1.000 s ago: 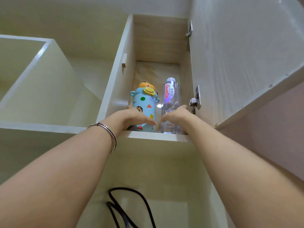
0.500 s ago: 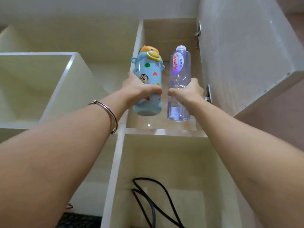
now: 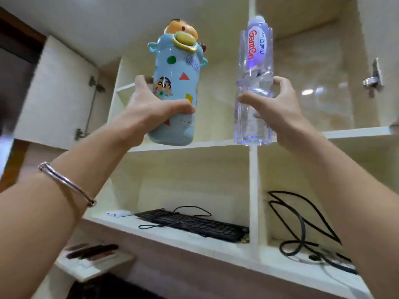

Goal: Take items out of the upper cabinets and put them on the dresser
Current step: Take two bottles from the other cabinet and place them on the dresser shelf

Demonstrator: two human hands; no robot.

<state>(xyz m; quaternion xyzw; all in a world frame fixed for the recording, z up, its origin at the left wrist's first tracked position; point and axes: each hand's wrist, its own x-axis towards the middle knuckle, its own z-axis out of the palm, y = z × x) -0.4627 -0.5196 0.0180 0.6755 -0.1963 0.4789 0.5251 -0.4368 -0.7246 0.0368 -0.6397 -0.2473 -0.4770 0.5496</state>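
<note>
My left hand point(image 3: 151, 108) grips a light blue cartoon flask point(image 3: 176, 89) with an orange and yellow lid, held upright in the air in front of the upper cabinet point(image 3: 302, 134). My right hand point(image 3: 278, 108) holds a clear plastic water bottle point(image 3: 254, 83) with a purple-white label, also upright and just off the shelf edge. Both items are out of the cabinet, side by side. A silver bangle sits on my left wrist.
Open cabinet doors hang at the left point(image 3: 58, 91) and far right, with a hinge point(image 3: 373, 78). The shelf below holds a black keyboard point(image 3: 194, 223), a small white box point(image 3: 117, 213) and black cables point(image 3: 302, 225). A lower ledge point(image 3: 92, 260) carries dark slim items.
Both hands closed on the flask and the bottle, lifted them off the upper shelf and drew them out toward me. The view has tilted down, so the lower shelves show.
</note>
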